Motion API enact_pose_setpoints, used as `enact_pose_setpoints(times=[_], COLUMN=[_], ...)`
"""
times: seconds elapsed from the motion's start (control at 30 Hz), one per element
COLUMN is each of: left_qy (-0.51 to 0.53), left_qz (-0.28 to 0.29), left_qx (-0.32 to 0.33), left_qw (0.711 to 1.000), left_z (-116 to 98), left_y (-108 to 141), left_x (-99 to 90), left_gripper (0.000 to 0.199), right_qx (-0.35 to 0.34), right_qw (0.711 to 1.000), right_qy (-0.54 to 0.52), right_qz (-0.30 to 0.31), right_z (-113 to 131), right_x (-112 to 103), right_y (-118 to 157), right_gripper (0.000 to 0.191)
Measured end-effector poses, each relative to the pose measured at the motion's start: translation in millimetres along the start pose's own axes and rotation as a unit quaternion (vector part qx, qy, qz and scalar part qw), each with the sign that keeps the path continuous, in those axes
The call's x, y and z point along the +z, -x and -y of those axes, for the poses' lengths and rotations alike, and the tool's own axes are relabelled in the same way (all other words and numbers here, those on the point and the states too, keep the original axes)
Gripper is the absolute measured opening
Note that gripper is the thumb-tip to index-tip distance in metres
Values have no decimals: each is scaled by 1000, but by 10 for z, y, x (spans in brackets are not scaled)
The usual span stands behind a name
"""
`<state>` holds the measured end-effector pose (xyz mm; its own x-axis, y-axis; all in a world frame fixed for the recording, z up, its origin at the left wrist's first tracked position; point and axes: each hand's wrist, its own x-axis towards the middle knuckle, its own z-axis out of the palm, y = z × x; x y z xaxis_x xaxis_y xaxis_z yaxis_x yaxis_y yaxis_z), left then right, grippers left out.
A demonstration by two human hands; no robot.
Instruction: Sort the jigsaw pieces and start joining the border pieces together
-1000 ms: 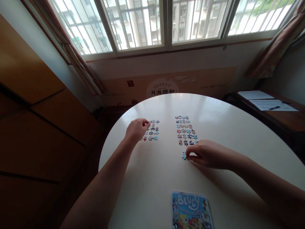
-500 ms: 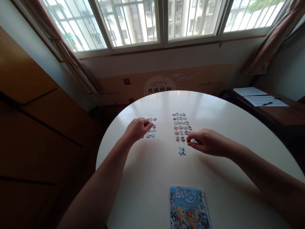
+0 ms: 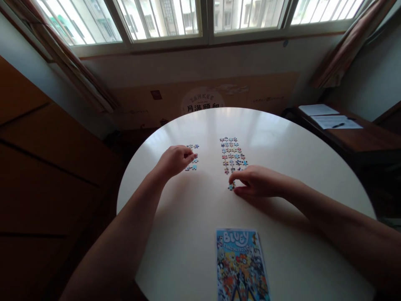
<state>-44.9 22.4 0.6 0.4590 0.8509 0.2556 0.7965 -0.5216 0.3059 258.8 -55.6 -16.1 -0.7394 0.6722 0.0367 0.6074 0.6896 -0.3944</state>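
Rows of small jigsaw pieces (image 3: 231, 150) lie right of centre on the white round table (image 3: 188, 209). Just below them, my right hand (image 3: 257, 180) has its thumb and index finger curled around a small joined puzzle section (image 3: 231, 186), which rests on the tabletop. My left hand (image 3: 177, 160) is closed in a pinch over a second, smaller group of pieces (image 3: 194, 167) at the left; whatever its fingertips hold is too small to make out. Part of that left group is hidden under the hand.
A colourful Bluey picture sheet (image 3: 241, 263) lies near the table's front edge. Beyond the right side, a dark wooden desk (image 3: 354, 140) holds papers (image 3: 335, 122) and a pen. Windows and a low wall are behind the table.
My right hand has moved left and toward the small joined section, its fingers now around it. My left hand stays over the left group. The view has tilted downward.
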Motion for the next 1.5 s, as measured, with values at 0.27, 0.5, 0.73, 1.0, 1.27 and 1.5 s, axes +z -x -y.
enact_pose_setpoints(times=[0.27, 0.5, 0.73, 1.0, 1.27, 1.5], left_qy=[14, 8, 23, 15, -4, 27], left_qz=[6, -7, -13, -31, -133, -246], left_qx=[24, 34, 34, 20, -63, -176], left_qw=[1000, 999, 999, 999, 989, 953], left_z=[-44, -51, -66, -102, -57, 198], left_y=[-14, -5, -2, 11, 33, 64], left_x=[28, -9, -22, -90, -186, -375], left_gripper=[29, 31, 29, 30, 32, 30], right_qx=[-1, 23, 17, 44, 92, 56], right_qw=[1000, 999, 994, 991, 976, 976], right_qy=[-20, -26, -101, -70, -27, -58], right_qz=[2, -6, -32, -103, -196, -203], right_z=[-98, -72, -121, -75, -1, -24], right_x=[36, 31, 28, 146, 315, 351], right_y=[-23, -36, -42, -113, -97, -48], right_gripper=[16, 17, 17, 28, 38, 39])
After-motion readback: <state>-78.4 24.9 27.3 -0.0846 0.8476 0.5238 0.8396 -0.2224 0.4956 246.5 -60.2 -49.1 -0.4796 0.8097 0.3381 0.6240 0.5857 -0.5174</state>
